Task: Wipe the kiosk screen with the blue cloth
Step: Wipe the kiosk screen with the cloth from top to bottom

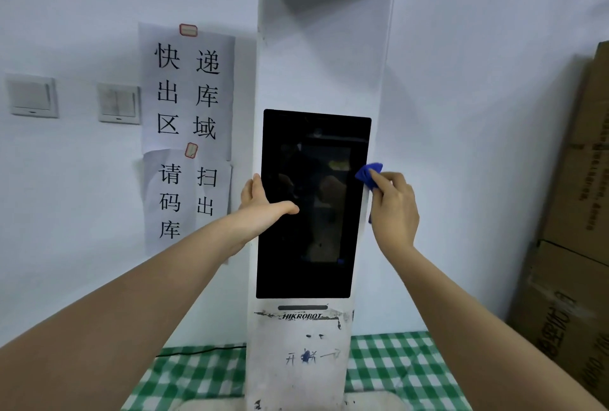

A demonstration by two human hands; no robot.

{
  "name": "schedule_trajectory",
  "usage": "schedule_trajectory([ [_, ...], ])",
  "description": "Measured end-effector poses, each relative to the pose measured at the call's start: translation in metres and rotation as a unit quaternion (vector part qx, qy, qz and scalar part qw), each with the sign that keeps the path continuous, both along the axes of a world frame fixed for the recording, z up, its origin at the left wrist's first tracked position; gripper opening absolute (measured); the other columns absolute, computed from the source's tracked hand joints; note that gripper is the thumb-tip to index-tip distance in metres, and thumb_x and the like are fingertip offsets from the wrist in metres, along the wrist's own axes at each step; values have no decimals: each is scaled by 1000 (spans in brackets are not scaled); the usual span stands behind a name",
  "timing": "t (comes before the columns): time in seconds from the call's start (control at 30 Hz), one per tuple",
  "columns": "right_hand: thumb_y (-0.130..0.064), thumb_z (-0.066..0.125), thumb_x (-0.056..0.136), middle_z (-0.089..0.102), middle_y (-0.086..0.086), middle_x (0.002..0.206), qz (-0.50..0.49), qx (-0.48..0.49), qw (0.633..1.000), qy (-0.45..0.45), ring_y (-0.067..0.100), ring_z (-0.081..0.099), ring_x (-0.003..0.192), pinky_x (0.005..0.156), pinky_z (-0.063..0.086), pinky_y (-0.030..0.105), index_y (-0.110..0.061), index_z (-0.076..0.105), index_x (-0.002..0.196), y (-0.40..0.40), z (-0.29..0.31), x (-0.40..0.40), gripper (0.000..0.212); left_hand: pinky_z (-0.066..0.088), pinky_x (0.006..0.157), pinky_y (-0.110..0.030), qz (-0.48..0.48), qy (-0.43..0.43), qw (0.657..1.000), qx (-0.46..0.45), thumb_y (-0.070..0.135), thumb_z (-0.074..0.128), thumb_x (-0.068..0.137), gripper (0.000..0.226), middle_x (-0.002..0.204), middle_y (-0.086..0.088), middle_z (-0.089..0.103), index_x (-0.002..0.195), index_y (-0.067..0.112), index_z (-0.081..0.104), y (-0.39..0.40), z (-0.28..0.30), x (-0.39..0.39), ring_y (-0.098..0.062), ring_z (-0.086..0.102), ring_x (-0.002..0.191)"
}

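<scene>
Left of kiosk (323, 64): notices (188, 90), switches (118, 104); right: boxes (576, 212); checked tablecloth (395, 364) below. My left hand (263, 209) gripped kiosk edge, thumb on screen (313, 245); right hand (393, 209) pinched blue cloth (367, 175).

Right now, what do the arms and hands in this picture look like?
Two bare human arms, no robot parts. The left forearm and right forearm have no sleeves, and the left hand and right hand wear no gloves. No watch, bracelet, ring or markings show.
</scene>
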State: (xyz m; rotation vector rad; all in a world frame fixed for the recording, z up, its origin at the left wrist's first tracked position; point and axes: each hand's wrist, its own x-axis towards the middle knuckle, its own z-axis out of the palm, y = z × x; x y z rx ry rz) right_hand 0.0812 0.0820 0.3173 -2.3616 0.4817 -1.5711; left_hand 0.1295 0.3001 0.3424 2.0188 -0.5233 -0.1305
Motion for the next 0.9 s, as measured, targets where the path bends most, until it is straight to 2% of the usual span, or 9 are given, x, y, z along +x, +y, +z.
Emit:
schedule_trajectory([
  [0.13, -8, 45, 96, 54, -3, 119, 16, 39, 998, -39, 20, 50, 100, 65, 47, 34, -22, 56, 129, 3, 19, 5, 38, 12, 117, -42, -9, 5, 1000, -12, 38, 56, 89, 94, 158, 12, -18, 151, 27, -14, 3, 0, 0, -19, -1, 149],
  [0.33, -1, 50, 92, 53, 1, 126, -24, -48, 997, 46, 23, 49, 101, 60, 47, 32, -21, 51, 135, 3, -25, -6, 47, 14, 116, -40, 4, -8, 998, -63, 32, 57, 90, 90, 159, 12, -11, 153, 29, -7, 4, -7, -2, -17, 3, 148],
  [0.47, -5, 51, 93, 53, 2, 123, -33, -48, 998, 9, 23, 49, 100, 56, 38, 29, -19, 53, 133, 6, 0, 0, 42, 16, 116, -40, 20, -2, 995, -93, 28, 57, 90, 87, 160, 7, -2, 153, 26, -3, 3, -11, -5, -19, 10, 148],
  [0.57, 0, 59, 86, 55, 4, 118, -47, -51, 998, -10, 24, 51, 93, 52, 36, 28, -17, 55, 130, 15, -2, 7, 47, 18, 115, -42, 19, 14, 996, -80, 29, 57, 90, 87, 160, 6, -1, 153, 28, -2, 5, -15, -5, -21, 11, 147],
  [0.67, 10, 73, 67, 61, 7, 107, -57, -135, 989, 9, 27, 55, 79, 42, 32, 22, -14, 63, 121, 20, -27, 8, 59, 18, 115, -44, 3, 31, 997, -65, 29, 57, 90, 88, 160, 1, 1, 151, 35, -6, 7, -20, -5, -25, 14, 146],
  [0.73, 12, 77, 60, 62, 7, 103, -63, -187, 980, 33, 26, 56, 76, 38, 33, 20, -12, 66, 117, 19, -31, 6, 63, 20, 114, -45, -2, 29, 998, -54, 28, 57, 91, 89, 160, -2, 3, 150, 38, -8, 9, -21, -5, -27, 16, 145],
  [0.9, 10, 72, 68, 61, 9, 106, -54, -157, 986, -3, 27, 56, 78, 41, 32, 21, -12, 65, 119, 26, -6, 11, 56, 21, 114, -45, -10, 27, 998, -47, 24, 58, 91, 91, 160, -3, 4, 150, 39, -10, 9, -24, -3, -27, 17, 145],
])
